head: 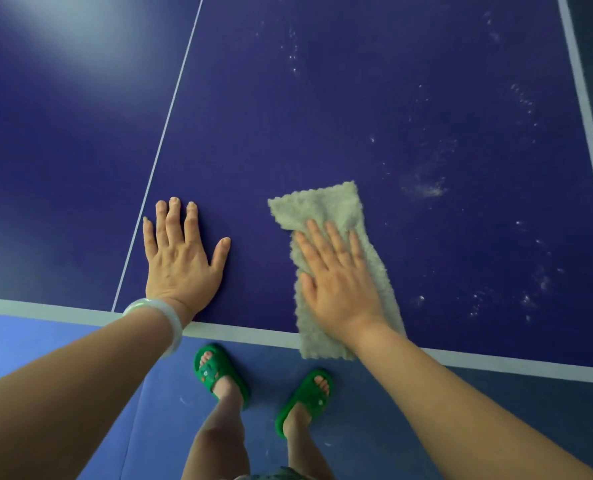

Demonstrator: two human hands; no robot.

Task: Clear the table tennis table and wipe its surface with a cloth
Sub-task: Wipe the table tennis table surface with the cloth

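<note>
Cloth [336,233] (fuzzy, beige), flat right hand [340,282], matte table [322,116]

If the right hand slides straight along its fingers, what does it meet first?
Way looks free. The right hand lies flat on the cloth, fingers pointing away and slightly left; ahead is only bare table tennis table, possibly the white centre line farther on.

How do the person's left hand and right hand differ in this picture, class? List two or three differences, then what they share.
The left hand lies directly on the table; the right hand presses a beige cloth. The left wrist wears a pale bangle; the right wrist is bare. The left hand's thumb splays wide; the right hand's fingers lie closer together. Shared: both are flat, fingers straight.
</note>
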